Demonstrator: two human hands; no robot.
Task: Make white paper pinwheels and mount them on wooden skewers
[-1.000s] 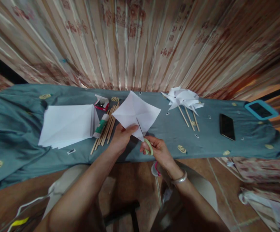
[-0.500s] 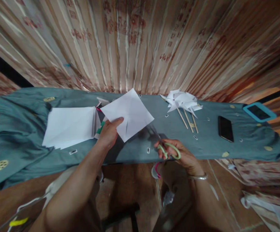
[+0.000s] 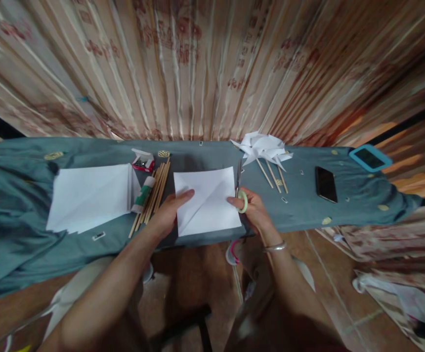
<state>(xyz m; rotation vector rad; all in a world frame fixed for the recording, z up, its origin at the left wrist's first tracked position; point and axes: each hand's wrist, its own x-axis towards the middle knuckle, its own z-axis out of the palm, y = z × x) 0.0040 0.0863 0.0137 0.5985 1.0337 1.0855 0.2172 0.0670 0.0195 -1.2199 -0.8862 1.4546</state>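
Observation:
A square sheet of white paper with diagonal creases is held in front of me, over the near side of the table. My left hand grips its left edge, thumb on top and fingers underneath. My right hand has the scissors with pale green handles, their blades pointing away from me. The right thumb also presses on the sheet's right edge. Left of the sheet lie several wooden sticks and a green and white glue stick. Behind them is a small open red and white box with small metal pieces.
A stack of white paper lies on the cloth-covered table at left. Paper pinwheels on wooden sticks rest at the back right. Farther right are a black phone and a blue-framed device. A curtain hangs behind.
The paper has turned from a diamond to nearly square-on and moved lower. My right hand has come to its right edge, scissors now pointing away. The sticks and glue stick are uncovered.

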